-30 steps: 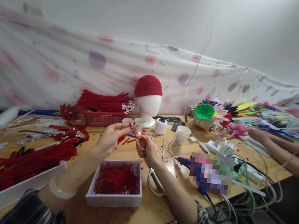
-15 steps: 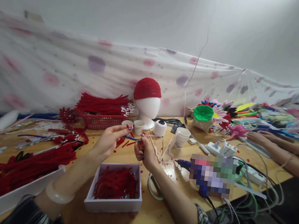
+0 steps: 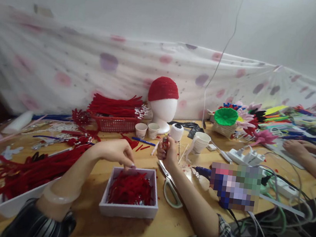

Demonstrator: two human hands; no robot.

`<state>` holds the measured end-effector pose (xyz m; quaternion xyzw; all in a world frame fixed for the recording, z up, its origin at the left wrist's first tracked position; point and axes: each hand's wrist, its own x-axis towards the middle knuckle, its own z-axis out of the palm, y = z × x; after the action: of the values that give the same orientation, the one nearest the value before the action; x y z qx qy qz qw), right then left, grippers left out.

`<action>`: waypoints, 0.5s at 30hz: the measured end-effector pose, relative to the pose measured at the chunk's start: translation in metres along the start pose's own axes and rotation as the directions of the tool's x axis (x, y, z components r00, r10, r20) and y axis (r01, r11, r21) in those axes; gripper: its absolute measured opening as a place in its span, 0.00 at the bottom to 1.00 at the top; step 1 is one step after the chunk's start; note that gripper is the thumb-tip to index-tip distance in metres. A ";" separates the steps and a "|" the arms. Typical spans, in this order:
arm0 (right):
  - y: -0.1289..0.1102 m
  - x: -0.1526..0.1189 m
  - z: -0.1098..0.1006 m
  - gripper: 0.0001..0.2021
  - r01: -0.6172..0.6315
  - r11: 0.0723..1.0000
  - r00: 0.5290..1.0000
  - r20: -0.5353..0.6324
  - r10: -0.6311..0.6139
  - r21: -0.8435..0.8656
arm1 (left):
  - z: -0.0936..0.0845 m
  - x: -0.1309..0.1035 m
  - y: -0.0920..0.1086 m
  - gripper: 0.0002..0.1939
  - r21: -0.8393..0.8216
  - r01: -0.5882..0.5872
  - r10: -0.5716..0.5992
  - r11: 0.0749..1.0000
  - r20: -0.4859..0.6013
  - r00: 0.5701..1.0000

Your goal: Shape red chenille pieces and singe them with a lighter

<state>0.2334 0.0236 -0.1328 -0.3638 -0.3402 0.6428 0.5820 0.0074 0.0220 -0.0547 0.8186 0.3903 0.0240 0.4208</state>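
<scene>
My left hand point(image 3: 118, 152) reaches down over the back left edge of a small white box point(image 3: 128, 212), its fingertips drawn together near the rim. Whatever they hold, if anything, is hidden. Inside the box lies a heap of short red fuzzy pieces point(image 3: 130, 186) with some silvery bits. My right hand point(image 3: 169, 151) is a fist around a small reddish lighter point(image 3: 165, 143), held upright beyond the box. Below that wrist, scissors point(image 3: 172, 192) with pale handles lie on the table.
Long red fuzzy stems fill a white tray point(image 3: 9, 204) at left. Behind stand a red basket point(image 3: 113, 124), paper cups point(image 3: 141, 130), a foam head point(image 3: 163, 109) in a red cap and a thread spool point(image 3: 176, 132). Power strips point(image 3: 237, 157), cables and another person's hands point(image 3: 296, 149) are at right.
My left hand has dropped from beside the right hand, where it pinched a small red piece, to the box. My right hand still grips the lighter. The view has shifted slightly.
</scene>
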 end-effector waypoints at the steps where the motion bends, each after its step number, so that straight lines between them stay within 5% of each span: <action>1: 0.000 0.000 0.000 0.23 0.006 1.000 1.000 -0.001 -0.006 -0.002 | -0.001 0.005 -0.006 0.10 0.050 0.027 -0.022 0.998 -0.092 0.996; 7: 0.002 0.002 -0.001 0.25 0.007 1.000 1.000 -0.020 -0.007 -0.023 | 0.002 0.035 -0.041 0.07 0.327 0.195 -0.029 0.925 -0.450 0.892; 15: 0.003 0.005 -0.004 0.23 -0.007 0.999 1.000 -0.027 0.006 -0.043 | 0.011 0.047 -0.058 0.07 0.403 0.308 -0.049 0.862 -0.538 0.842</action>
<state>0.2347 0.0282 -0.1378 -0.3861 -0.3449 0.6323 0.5764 0.0082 0.0656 -0.1170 0.8186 0.5580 0.1026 0.0893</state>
